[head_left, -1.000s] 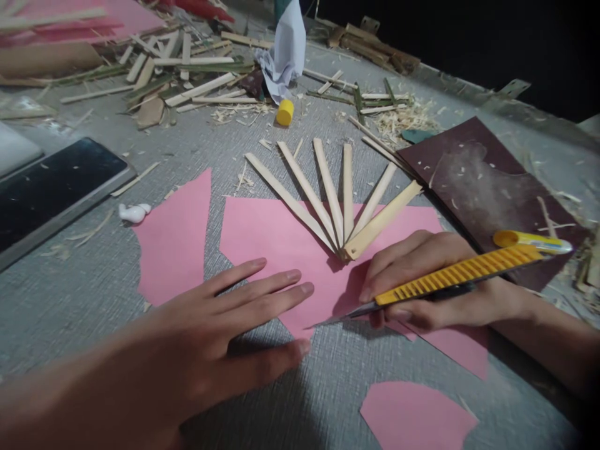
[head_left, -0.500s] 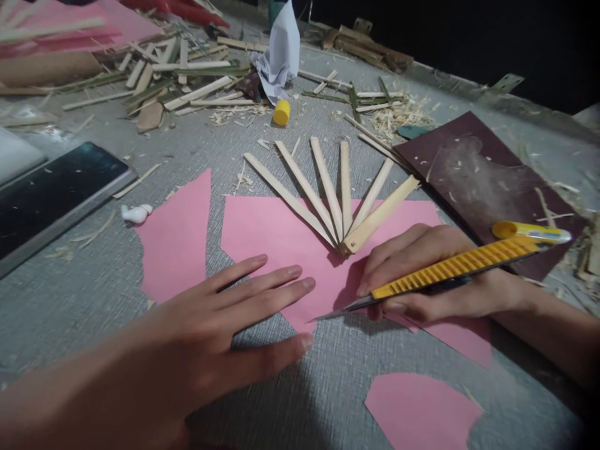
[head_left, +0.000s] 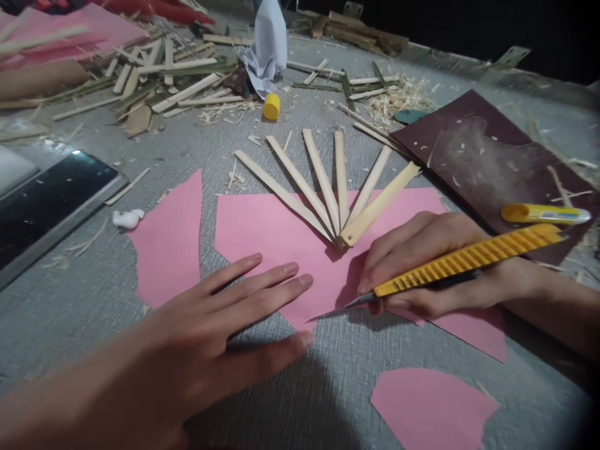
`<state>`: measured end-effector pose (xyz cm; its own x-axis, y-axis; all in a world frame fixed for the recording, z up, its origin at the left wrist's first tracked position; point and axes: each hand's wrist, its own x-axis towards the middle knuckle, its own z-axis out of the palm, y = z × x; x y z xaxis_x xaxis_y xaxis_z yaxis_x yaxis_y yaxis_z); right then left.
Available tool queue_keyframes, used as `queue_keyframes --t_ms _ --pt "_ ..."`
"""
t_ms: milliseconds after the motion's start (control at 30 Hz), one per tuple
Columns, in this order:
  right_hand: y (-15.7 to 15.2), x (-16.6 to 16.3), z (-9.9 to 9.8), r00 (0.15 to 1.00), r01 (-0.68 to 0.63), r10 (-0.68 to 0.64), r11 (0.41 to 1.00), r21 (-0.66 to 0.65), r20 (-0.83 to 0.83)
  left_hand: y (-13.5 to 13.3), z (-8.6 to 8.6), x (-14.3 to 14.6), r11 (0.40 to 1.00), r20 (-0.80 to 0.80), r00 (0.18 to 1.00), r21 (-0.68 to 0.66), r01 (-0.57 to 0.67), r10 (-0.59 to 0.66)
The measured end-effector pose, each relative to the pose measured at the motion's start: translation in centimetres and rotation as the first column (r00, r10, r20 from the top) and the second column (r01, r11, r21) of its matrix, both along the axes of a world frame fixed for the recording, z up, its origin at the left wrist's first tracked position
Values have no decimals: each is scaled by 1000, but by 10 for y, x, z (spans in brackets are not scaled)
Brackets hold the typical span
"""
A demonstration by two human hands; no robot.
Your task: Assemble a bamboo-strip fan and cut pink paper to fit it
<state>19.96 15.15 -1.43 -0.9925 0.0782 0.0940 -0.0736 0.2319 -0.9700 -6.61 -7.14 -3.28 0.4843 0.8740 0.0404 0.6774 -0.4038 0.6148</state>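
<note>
My right hand (head_left: pixel 422 262) is closed around a yellow utility knife (head_left: pixel 469 261). The blade points left, its tip at the lower edge of a sheet of pink paper (head_left: pixel 262 222). My left hand (head_left: pixel 234 312) lies flat with fingers spread, fingertips pressing on the same sheet just left of the blade. On the sheet's upper part rests a fan of wooden sticks (head_left: pixel 323 187), joined at the bottom and spread upward. The right part of the sheet is partly hidden by my right hand.
Pink scraps (head_left: pixel 173 244) lie at left and near the front (head_left: pixel 431 406). A phone (head_left: pixel 56 206) and a white earbud (head_left: pixel 127 218) are at left. Behind are a yellow cap (head_left: pixel 271 107), crumpled white paper (head_left: pixel 267 50) and bamboo strips (head_left: pixel 187 94). A dark board (head_left: pixel 469 156) carries a yellow glue tube (head_left: pixel 544 214).
The view has shifted slightly. The knife's rear end appears a little higher and farther right, while its tip stays at nearly the same spot. My left hand has barely moved.
</note>
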Motion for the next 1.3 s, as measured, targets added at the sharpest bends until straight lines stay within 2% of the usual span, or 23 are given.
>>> queue_keyframes --t_ms 100,367,500,633,733,1100,1300 --pt "1 1 -1 1000 -15 16 999 -35 24 -2 -8 -4 998 -16 998 14 64 -64" --pt "2 4 -2 1000 -18 18 1000 -9 21 -1 -10 -5 998 -14 998 6 62 -62" --pt "2 3 0 1000 -14 14 1000 -15 16 -1 -6 -4 998 -29 998 10 59 -59" --pt "2 3 -1 1000 -19 19 1000 1 18 -2 4 -3 998 -30 999 -54 24 -25" --pt "3 6 -2 999 -28 29 999 -34 31 -1 9 -2 997 -7 1000 -71 -2 1" --pt "4 8 -3 998 -23 26 997 -69 50 4 13 -1 993 -45 998 -105 48 -53" --pt "3 6 4 998 -19 22 999 -50 62 1 10 -1 997 -41 999 -74 16 -19"
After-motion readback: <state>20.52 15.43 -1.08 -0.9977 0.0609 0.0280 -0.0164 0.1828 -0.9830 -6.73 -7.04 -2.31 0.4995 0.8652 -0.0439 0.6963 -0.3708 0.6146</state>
